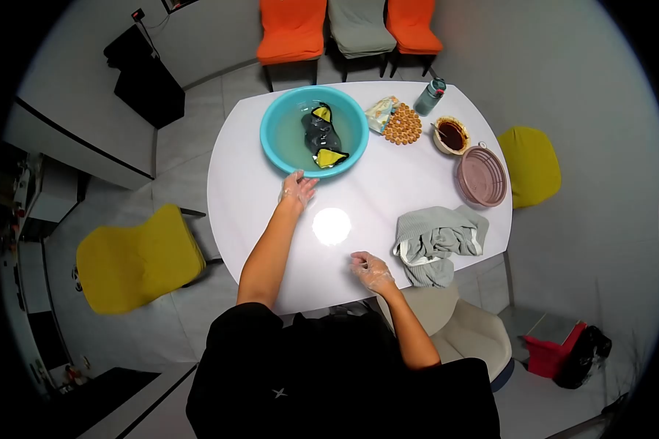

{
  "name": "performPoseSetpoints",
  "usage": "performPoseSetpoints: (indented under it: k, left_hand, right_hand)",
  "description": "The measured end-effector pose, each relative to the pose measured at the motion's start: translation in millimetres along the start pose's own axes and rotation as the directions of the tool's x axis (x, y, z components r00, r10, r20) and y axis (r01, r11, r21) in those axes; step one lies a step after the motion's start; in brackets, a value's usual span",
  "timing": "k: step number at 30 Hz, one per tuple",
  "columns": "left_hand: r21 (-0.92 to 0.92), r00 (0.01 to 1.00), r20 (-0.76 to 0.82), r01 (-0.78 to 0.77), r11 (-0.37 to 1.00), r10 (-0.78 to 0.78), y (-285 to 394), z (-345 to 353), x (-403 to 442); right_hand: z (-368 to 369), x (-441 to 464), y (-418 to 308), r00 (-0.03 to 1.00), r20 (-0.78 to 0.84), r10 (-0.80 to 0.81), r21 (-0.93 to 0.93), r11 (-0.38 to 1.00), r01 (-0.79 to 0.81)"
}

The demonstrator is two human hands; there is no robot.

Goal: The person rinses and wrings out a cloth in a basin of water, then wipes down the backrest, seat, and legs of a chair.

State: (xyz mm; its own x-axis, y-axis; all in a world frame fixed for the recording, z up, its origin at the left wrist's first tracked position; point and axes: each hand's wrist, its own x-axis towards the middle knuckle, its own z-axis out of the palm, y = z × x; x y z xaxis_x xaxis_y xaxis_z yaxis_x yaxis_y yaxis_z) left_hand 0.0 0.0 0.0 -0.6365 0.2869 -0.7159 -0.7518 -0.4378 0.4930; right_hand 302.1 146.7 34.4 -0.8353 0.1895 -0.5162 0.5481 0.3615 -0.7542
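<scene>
A turquoise basin [269, 151] of cloudy water stands at the back left of the white table. In it lies a dark grey and black item with yellow ends [321, 135], partly under water; I cannot tell its kind. My left hand [297, 191] is at the basin's near rim with its fingers stretched out, holding nothing. Over the table's near side, my right hand [374, 274] has loosely bent fingers with nothing visible in them. Both hands show whitish, shiny patches, like suds or thin film. Right of my right hand lies a crumpled grey cloth [436, 238].
Along the table's back right are a round beaded mat [403, 124], a patterned packet [380, 114], a bottle [430, 96], a bowl of dark liquid [452, 136] and a pink basket [482, 178]. Chairs surround the table, including a yellow one [135, 260] and a beige one [476, 336].
</scene>
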Motion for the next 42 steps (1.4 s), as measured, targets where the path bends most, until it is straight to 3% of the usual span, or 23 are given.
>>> performPoseSetpoints:
  k: [14,17,19,21,23,26,29,30,32,35,37,41,42]
  left_hand:
    - [0.104,0.998,-0.005,0.069,0.992,-0.069,-26,-84,-62]
    - [0.125,0.994,-0.054,0.096,0.988,-0.09,-27,-92,-85]
    - [0.144,0.991,-0.085,0.117,0.983,-0.105,-27,-100,-99]
    - [0.154,0.989,-0.088,0.132,0.979,-0.119,-33,-111,-107]
    - [0.158,0.991,-0.056,0.127,0.979,-0.12,-37,-120,-110]
    - [0.192,0.99,-0.049,0.138,0.972,-0.131,-35,-123,-128]
    - [0.196,0.988,-0.006,0.153,0.969,-0.155,-37,-140,-130]
    - [0.222,0.989,0.009,0.145,0.964,-0.151,-35,-142,-134]
    - [0.274,0.988,0.046,0.128,0.953,-0.146,-31,-146,-140]
    - [0.609,0.967,0.11,0.116,0.785,-0.228,-7,-156,-147]
    - [0.699,0.962,0.226,-0.053,0.714,-0.15,4,-167,-141]
    - [0.755,0.901,0.418,-0.414,0.509,0.112,33,-148,-130]
    - [0.737,0.869,0.443,-0.494,0.462,0.222,41,-136,-128]
  right_hand:
    - [40,10,-5,0.992,0.098,-0.081,-0.036,0.996,0.085]
    - [40,36,-23,0.975,-0.024,-0.223,-0.145,0.965,0.217]
    - [28,42,-86,0.985,-0.117,-0.123,-0.188,0.977,0.1]
    - [31,73,-96,0.88,-0.279,-0.384,-0.253,0.914,0.318]
    - [32,115,-104,0.715,-0.29,-0.637,-0.559,0.718,0.413]
    - [38,131,-156,0.952,-0.068,-0.298,-0.795,0.592,0.128]
    - [53,154,-153,0.997,0.07,-0.035,-0.896,0.438,0.078]
    - [59,153,-153,0.998,0.064,-0.023,-0.896,0.438,0.068]
    - [64,153,-151,1.0,0.0,-0.021,-0.823,0.568,0.012]
    - [56,131,-172,0.994,-0.053,-0.097,-0.568,0.822,0.05]
    - [45,129,-168,0.983,-0.068,-0.172,-0.351,0.926,0.138]
    - [30,120,-193,0.939,-0.11,-0.327,-0.032,0.945,0.326]
    - [24,111,-210,0.915,-0.118,-0.385,-0.134,0.92,0.369]
